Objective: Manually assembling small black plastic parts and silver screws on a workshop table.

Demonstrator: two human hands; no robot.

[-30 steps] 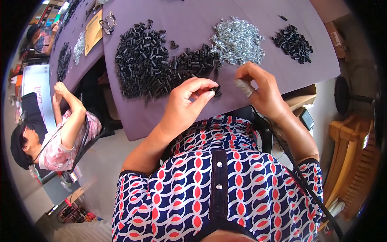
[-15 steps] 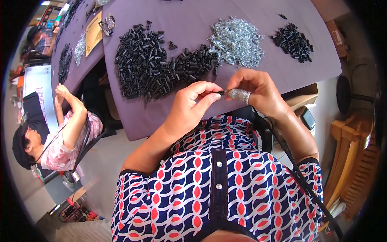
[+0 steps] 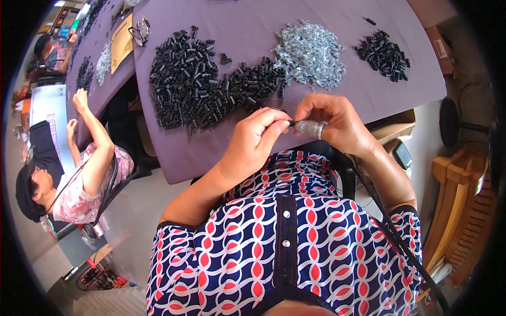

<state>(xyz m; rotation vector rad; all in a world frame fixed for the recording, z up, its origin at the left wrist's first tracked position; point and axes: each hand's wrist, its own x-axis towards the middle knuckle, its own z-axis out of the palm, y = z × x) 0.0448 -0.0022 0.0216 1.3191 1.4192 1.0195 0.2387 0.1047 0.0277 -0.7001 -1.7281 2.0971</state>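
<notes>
Near a big heap of small black plastic tubes (image 3: 184,84) on the purple surface (image 3: 247,26), a small black piece (image 3: 291,123) is pinched by the left hand (image 3: 250,138), close to the right hand (image 3: 337,126), whose grip cannot be told.

One left grip (image 3: 252,138), one right grip (image 3: 340,126). Between the two, one small black piece (image 3: 291,123). On the right grip, one silvery finger cover (image 3: 310,128). Three heaps, pieces too many to count: one large black heap (image 3: 184,87) beyond and left of the left grip, one clear heap (image 3: 310,55) beyond the right grip, one small black heap (image 3: 383,57) farther right. Far left of the left grip, two other people (image 3: 84,203).
</notes>
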